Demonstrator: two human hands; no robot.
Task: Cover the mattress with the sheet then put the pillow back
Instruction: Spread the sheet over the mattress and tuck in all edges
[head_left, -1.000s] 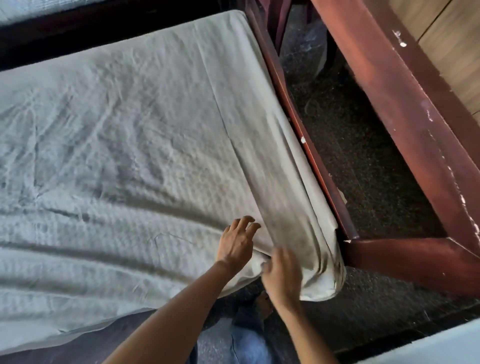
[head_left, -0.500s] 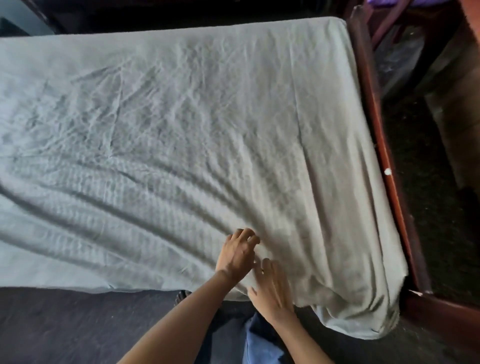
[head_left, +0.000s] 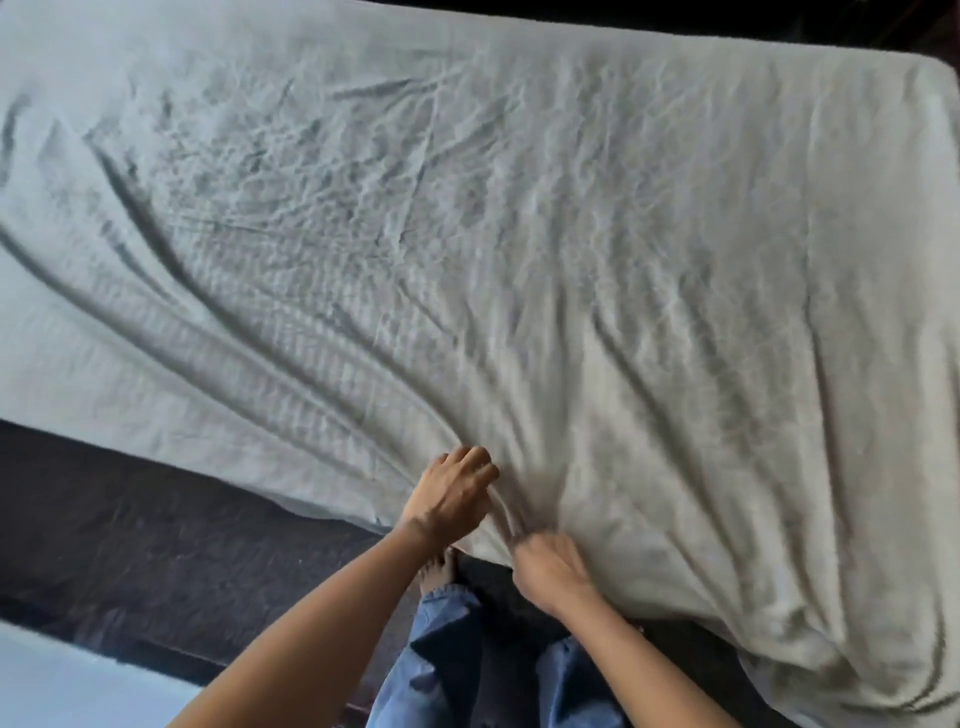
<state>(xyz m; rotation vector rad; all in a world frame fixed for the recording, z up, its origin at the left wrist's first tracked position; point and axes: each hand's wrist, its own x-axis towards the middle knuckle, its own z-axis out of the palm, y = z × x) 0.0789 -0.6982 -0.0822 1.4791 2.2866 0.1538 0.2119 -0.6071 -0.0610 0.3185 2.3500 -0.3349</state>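
your left hand (head_left: 451, 500) sat knuckles up on the sheet (head_left: 519, 249) near its front edge, fingers curled and bunching a fold of the cloth. long creases fanned away from that grip toward the far left and up across the bed. your right hand (head_left: 551, 572) was just beside it, lower and to the right, at the very edge of the sheet. it was blurred, but its fingers looked curled into the cloth there, with a raised ridge of fabric running between your two hands. the pale sheet lay wrinkled over the whole top, and the mattress under it was hidden. at the near right corner (head_left: 852, 670) the sheet hung down in loose folds. the front left edge lay along the dark floor (head_left: 130, 519). below your arms your blue jeans (head_left: 441, 660) showed, and a bare foot (head_left: 439, 567) stood close to the sheet's edge under your left wrist. a pale surface (head_left: 62, 686) filled the bottom left corner.
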